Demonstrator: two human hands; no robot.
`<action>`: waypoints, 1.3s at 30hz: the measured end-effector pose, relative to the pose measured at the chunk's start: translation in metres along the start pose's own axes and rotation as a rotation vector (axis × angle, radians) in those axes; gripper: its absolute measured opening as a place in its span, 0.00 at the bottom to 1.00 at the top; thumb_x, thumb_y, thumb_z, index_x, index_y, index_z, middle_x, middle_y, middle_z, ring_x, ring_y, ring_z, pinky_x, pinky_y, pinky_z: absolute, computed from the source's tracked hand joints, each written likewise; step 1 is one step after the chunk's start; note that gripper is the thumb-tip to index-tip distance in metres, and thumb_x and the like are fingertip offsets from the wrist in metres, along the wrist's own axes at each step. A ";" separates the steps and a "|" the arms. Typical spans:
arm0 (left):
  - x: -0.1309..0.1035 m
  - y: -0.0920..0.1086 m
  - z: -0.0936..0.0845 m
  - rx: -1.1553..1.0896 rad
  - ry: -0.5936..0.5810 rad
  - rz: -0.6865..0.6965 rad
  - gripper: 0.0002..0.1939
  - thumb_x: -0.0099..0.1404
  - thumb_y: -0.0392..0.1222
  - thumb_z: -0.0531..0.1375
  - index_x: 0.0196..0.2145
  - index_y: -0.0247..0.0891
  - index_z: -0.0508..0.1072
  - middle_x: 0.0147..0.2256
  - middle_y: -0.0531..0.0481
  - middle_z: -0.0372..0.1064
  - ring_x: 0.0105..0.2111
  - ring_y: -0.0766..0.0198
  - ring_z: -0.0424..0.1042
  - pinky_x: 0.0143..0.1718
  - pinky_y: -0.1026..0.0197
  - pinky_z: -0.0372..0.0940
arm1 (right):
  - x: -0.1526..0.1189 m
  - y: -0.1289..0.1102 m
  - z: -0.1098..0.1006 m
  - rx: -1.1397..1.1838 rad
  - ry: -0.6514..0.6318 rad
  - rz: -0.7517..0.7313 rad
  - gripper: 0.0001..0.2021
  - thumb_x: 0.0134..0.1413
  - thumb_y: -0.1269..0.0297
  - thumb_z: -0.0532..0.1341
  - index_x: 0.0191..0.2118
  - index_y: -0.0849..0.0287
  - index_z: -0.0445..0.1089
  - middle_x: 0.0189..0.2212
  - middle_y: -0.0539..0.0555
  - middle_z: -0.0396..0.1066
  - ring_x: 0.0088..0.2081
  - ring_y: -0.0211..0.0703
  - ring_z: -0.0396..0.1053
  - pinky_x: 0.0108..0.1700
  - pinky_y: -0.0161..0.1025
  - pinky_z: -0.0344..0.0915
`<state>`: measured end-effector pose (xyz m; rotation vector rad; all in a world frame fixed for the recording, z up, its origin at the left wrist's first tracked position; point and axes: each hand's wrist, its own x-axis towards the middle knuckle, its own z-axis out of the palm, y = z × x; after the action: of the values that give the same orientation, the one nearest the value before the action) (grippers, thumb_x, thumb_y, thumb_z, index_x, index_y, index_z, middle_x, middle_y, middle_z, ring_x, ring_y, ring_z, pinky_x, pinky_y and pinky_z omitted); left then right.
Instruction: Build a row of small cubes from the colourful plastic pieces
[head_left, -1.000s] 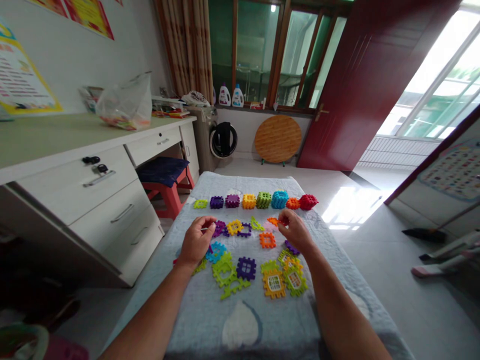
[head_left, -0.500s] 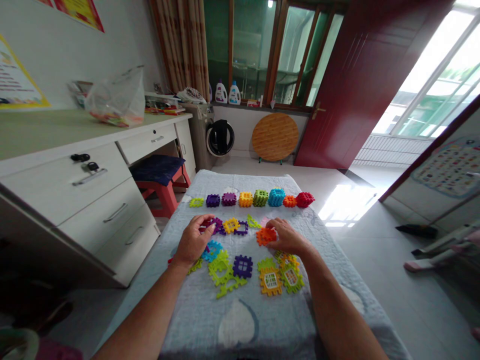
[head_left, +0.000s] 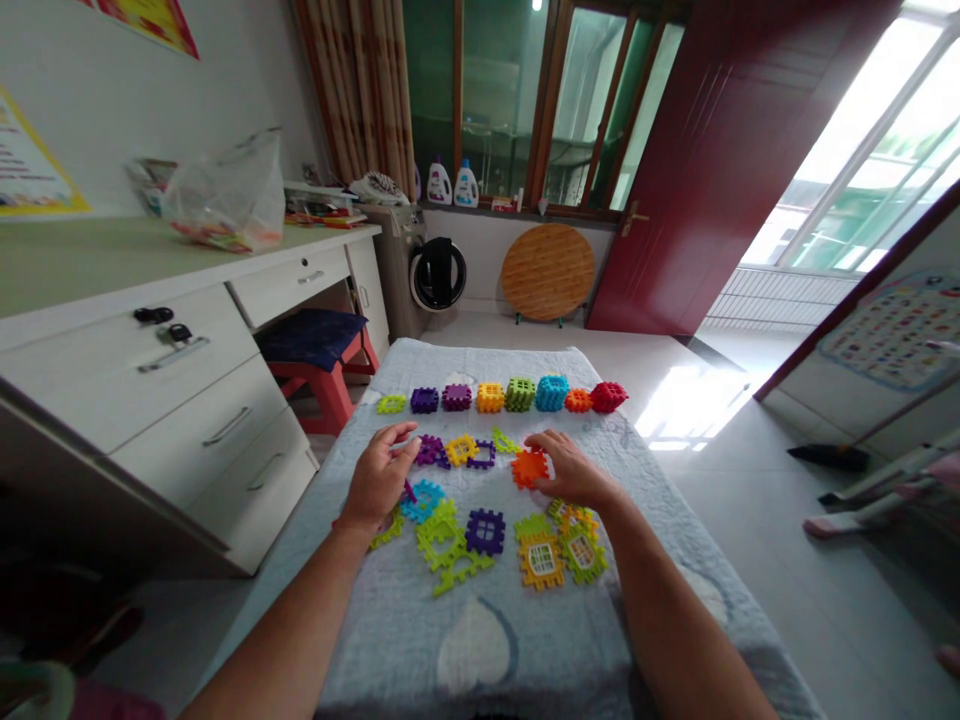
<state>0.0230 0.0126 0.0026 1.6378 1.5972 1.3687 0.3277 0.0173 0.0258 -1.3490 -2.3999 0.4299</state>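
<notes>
Right hand (head_left: 574, 472) grips the orange piece (head_left: 529, 468), thumb against fingers; left hand (head_left: 381, 476) loosely parted (purple piece (head_left: 430, 452) just beside!), colourful bits (head_left: 217, 236) inside the bag (head_left: 229, 205)

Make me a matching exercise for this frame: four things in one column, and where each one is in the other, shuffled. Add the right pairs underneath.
Things
1. Right hand
2. Red stack
3. Blue stack
4. Round wooden board

Places
A. Between the green stack and the orange stack
B. Standing upright below the window
C. With its fingers on an orange piece
D. Just right of the orange stack

Right pairs
1-C, 2-D, 3-A, 4-B
</notes>
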 end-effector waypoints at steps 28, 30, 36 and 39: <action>0.000 0.006 -0.005 0.088 0.114 0.105 0.14 0.59 0.45 0.52 0.40 0.38 0.71 0.41 0.47 0.68 0.41 0.59 0.68 0.42 0.58 0.66 | 0.017 -0.017 0.007 -0.248 -0.217 0.076 0.24 0.35 0.63 0.64 0.45 0.59 0.66 0.45 0.60 0.63 0.46 0.52 0.59 0.47 0.45 0.57; 0.000 0.006 -0.005 0.095 0.113 0.101 0.14 0.60 0.45 0.52 0.40 0.38 0.71 0.41 0.47 0.68 0.41 0.59 0.69 0.42 0.58 0.66 | 0.020 -0.021 0.009 -0.307 -0.221 0.080 0.25 0.34 0.61 0.65 0.43 0.60 0.66 0.43 0.61 0.64 0.45 0.53 0.59 0.46 0.46 0.57; -0.001 0.007 -0.007 0.112 0.118 0.092 0.14 0.59 0.45 0.53 0.40 0.39 0.71 0.41 0.47 0.68 0.40 0.59 0.69 0.42 0.58 0.66 | 0.020 -0.016 -0.010 -0.358 -0.149 0.062 0.23 0.33 0.60 0.65 0.41 0.60 0.66 0.40 0.60 0.64 0.43 0.53 0.59 0.45 0.47 0.57; -0.001 0.007 -0.007 0.113 0.131 0.096 0.14 0.59 0.46 0.53 0.39 0.39 0.71 0.41 0.47 0.69 0.41 0.59 0.69 0.42 0.58 0.66 | 0.024 0.012 -0.043 -0.363 -0.031 0.137 0.24 0.35 0.64 0.64 0.44 0.58 0.65 0.44 0.59 0.62 0.45 0.53 0.58 0.45 0.47 0.55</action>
<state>0.0206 0.0084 0.0106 1.7426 1.7185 1.4863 0.3447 0.0478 0.0630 -1.6747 -2.5048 0.0473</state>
